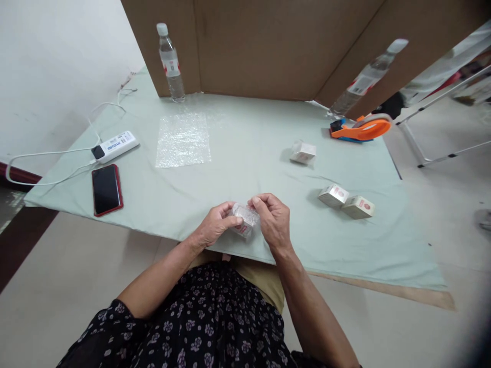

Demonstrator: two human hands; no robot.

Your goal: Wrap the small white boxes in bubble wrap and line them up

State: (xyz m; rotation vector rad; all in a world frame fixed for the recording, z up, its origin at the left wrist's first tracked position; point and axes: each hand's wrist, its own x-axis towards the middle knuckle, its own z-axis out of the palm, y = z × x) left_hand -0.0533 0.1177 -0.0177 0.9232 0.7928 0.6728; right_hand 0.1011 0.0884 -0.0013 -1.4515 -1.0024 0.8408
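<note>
Near the table's front edge, my left hand (218, 223) grips a small box in clear bubble wrap (245, 221), its thumb across the near side. Part of a red mark on the box shows through the wrap. At the right end of this package, my right hand (271, 217) is closed in a pinch at the wrap's edge. Whether a bit of tape is also between those fingers is too small to tell. A flat sheet of bubble wrap (183, 140) lies further back on the left. To the right stand two unwrapped small boxes (333, 195), and beyond them a wrapped box (304, 152).
An orange tape dispenser (362, 130) sits at the back right. Water bottles stand at the back left (171, 69) and back right (362, 82), before a cardboard screen (261, 51). On the left lie a phone (106, 189) and a cabled white device (117, 145).
</note>
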